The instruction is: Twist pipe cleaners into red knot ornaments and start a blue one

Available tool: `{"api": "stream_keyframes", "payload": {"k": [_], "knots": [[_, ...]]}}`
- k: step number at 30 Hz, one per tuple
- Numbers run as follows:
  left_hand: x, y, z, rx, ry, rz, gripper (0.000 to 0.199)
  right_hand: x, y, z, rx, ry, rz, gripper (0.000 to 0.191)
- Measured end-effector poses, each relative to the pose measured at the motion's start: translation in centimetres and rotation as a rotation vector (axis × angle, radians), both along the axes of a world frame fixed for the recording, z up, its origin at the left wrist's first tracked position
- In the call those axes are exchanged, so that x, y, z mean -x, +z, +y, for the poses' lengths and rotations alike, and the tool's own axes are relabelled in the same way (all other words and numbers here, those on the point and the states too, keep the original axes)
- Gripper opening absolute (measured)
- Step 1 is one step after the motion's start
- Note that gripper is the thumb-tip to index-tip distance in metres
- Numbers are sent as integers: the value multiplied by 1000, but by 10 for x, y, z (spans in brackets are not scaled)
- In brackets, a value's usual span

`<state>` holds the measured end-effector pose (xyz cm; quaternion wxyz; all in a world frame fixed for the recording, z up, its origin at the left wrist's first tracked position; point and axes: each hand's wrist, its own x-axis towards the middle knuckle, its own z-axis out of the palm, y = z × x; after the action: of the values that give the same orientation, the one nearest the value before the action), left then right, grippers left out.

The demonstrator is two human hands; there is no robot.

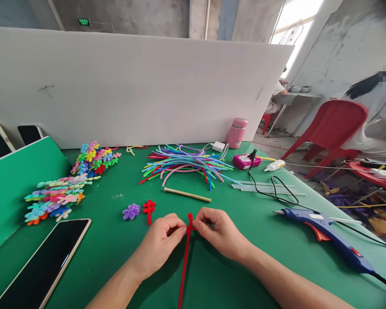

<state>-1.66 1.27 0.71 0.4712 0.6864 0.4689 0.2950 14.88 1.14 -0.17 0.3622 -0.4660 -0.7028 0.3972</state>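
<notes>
A red pipe cleaner (185, 262) runs from the near table edge up to a small loop between my hands. My left hand (162, 242) pinches the bent part from the left. On the other side, my right hand (220, 234) closes its thumb and forefinger on the same bent part. Just beyond my left hand lie a red flower shape with a stem (149, 209) and a purple flower shape (131, 211). Farther back, a bamboo stick (187, 195) lies in front of a heap of coloured pipe cleaners (186, 162).
Coloured flower shapes (59, 197) and a phone (45, 262) occupy the left. To the right are a blue glue gun (324, 231), glue sticks (266, 188), a black cable, a white bottle (274, 165) and a pink flask (237, 134). Beyond sits a person near a red chair (334, 124).
</notes>
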Motion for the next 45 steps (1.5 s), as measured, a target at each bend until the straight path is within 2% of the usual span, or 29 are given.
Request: {"api": "stream_keyframes", "payload": {"k": [7,15,18,20,26,30,32,36,39,45], "knots": [[1,5,-2,-138,-9,68,24,0,5,-1,-10,8,-54,22],[-1,5,-4,-178,-27,239,28,1,0,1,13,32,-56,23],[-6,5,-10,-295,20,327,29,4,-1,0,44,19,-38,22],[-10,6,-13,-303,61,331,30,6,-1,-2,63,27,-18,20],[-14,10,-14,-31,122,92,31,7,0,-6,43,89,30,19],[-12,10,-12,123,211,-63,31,7,0,-6,7,56,42,17],[-12,8,-11,229,250,-174,30,6,1,-7,-37,42,56,10],[-14,7,-9,393,244,-386,25,3,-1,-7,-212,65,35,14],[-15,6,-7,444,221,-457,22,1,-4,-6,-287,49,4,13],[-15,0,-6,462,165,-547,21,-1,-7,-4,-339,47,2,21]]}}
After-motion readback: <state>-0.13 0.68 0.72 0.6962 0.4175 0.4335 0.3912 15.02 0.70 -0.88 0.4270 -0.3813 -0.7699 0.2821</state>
